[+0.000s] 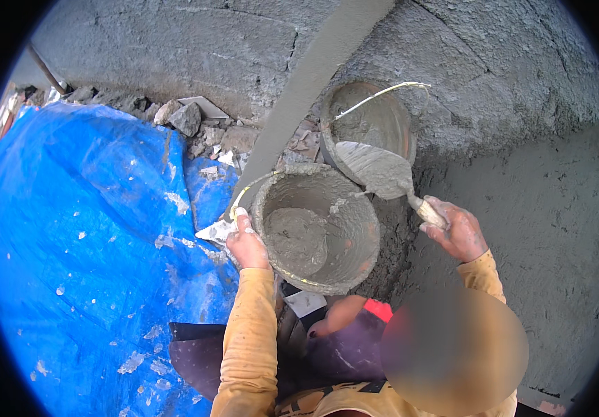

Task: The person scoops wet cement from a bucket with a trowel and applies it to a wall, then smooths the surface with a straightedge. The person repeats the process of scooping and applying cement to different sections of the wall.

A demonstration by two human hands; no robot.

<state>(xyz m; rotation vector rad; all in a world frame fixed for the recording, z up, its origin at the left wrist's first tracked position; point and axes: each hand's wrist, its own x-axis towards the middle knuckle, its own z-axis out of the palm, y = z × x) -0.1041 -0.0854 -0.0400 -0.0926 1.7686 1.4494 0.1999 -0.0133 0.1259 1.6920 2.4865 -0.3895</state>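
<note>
The trowel (377,170), just right of the frame's centre, is held by its grip (431,213) in the right hand (458,231), while the left hand (247,244) holds the central bucket's (356,219) handle (246,190).

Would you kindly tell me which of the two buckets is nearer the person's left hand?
The front bucket, nearer the body: the left hand is at its left side, while the other bucket sits beyond it.

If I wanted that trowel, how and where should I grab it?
Probably by its pale handle, coming from the right, fingers wrapped round, the way the right hand holds it. The handle sticks out toward the lower right, while the wide blade, smeared with grey mix, points away left.
</note>
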